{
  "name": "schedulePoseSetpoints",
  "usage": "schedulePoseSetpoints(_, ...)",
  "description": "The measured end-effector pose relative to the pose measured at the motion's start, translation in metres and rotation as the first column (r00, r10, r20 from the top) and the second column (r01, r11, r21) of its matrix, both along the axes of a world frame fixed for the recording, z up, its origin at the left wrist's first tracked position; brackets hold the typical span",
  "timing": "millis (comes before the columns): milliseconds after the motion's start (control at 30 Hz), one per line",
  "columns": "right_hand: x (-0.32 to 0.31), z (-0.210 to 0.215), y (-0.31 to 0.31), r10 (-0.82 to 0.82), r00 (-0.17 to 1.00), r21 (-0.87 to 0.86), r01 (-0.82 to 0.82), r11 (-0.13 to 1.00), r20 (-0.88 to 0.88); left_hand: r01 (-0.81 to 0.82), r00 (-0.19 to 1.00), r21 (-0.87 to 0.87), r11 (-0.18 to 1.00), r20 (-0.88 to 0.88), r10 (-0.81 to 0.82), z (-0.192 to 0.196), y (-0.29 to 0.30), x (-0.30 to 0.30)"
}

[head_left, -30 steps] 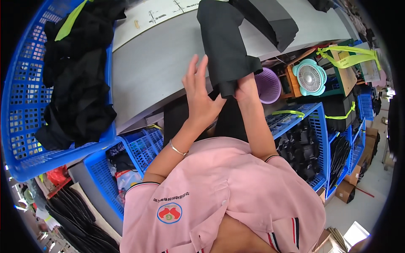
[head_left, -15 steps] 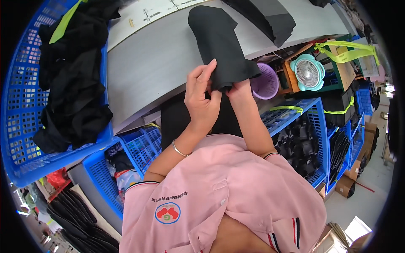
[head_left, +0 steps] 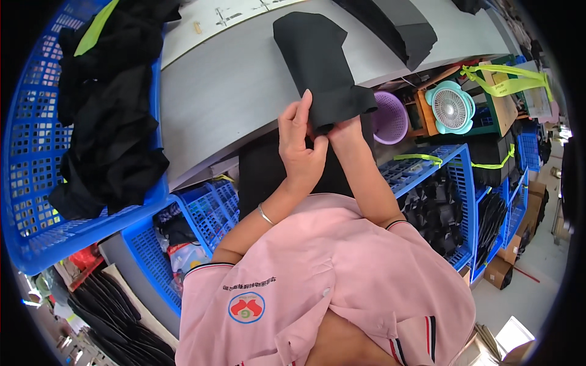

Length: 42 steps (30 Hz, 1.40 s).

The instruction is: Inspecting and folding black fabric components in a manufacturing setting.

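A long black fabric piece stretches from the grey table toward me, its near end raised off the table edge and curled over. At the left side of that curled end, my left hand grips it, index finger pointing up along the edge and thumb near the bottom fold. My right hand reaches under the right side of the same end; the cloth covers its fingers, so their grip is hidden. A bracelet circles my left forearm.
On the left stands a large blue crate with black cloth. More black pieces lie on the grey table at the far right. Rightward are a purple basket, a small fan and a blue crate of black pieces.
My left hand has shifted slightly right, closer to my right hand, its fingers nearer together. The fabric stays in nearly the same place, and the whole view has tilted a little.
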State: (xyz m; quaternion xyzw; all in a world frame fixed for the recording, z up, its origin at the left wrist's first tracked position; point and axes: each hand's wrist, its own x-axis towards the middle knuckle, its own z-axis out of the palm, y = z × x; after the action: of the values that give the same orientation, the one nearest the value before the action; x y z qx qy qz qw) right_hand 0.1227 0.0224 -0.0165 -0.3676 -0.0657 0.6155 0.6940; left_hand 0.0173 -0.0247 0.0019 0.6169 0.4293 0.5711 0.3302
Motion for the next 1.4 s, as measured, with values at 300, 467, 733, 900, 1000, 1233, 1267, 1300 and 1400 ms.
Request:
schedulePoseSetpoints(300, -0.020, -0.011, 0.018, -0.169, 0.981, 0.084, 0.161, 0.983, 0.092, 0.110, 0.978, -0.092, 0.990, 0.186, -0.092, -0.011, 0.000, -0.026)
schedulePoseSetpoints(467, -0.020, -0.011, 0.018, -0.051, 0.998, 0.161, 0.044, 0.986, 0.037, 0.097, 0.965, -0.400, 0.911, 0.263, 0.012, -0.033, 0.005, -0.041)
schedulePoseSetpoints(733, 0.013, 0.002, 0.011, 0.093, -0.062, -0.111, -0.494, 0.862, 0.994, 0.293, 0.751, -0.646, 0.705, 0.611, 0.248, -0.059, 0.006, -0.040)
schedulePoseSetpoints(900, -0.024, -0.023, 0.001, -0.131, -0.553, 0.047, -0.164, 0.985, 0.823, 0.407, 0.682, -0.579, 0.707, 0.707, 0.187, -0.069, 0.004, -0.022)
schedulePoseSetpoints(1000, -0.039, -0.027, -0.008, 0.061, -0.613, -0.132, -0.072, 0.989, 0.787, 0.422, 0.768, -0.661, 0.621, 0.624, 0.142, -0.071, -0.001, -0.017)
schedulePoseSetpoints(1233, 0.020, 0.045, -0.001, 0.388, -0.435, -0.582, -0.554, 0.596, 0.812, 0.461, 0.734, -0.672, 0.580, 0.656, 0.178, -0.072, -0.007, -0.011)
schedulePoseSetpoints(1267, 0.030, 0.052, -0.002, 0.384, -0.281, -0.471, -0.622, 0.625, 0.880, 0.441, 0.723, -0.661, 0.607, 0.662, 0.196, -0.072, -0.005, -0.011)
schedulePoseSetpoints(1300, 0.033, 0.055, 0.000, 0.510, -0.245, -0.535, -0.632, 0.561, 0.825, 0.469, 0.733, -0.656, 0.592, 0.662, 0.153, -0.072, -0.003, -0.011)
schedulePoseSetpoints(1400, 0.018, 0.040, -0.002, 0.452, -0.445, -0.613, -0.342, 0.712, 0.773, 0.504, 0.712, -0.613, 0.608, 0.694, 0.109, -0.075, 0.001, -0.009)
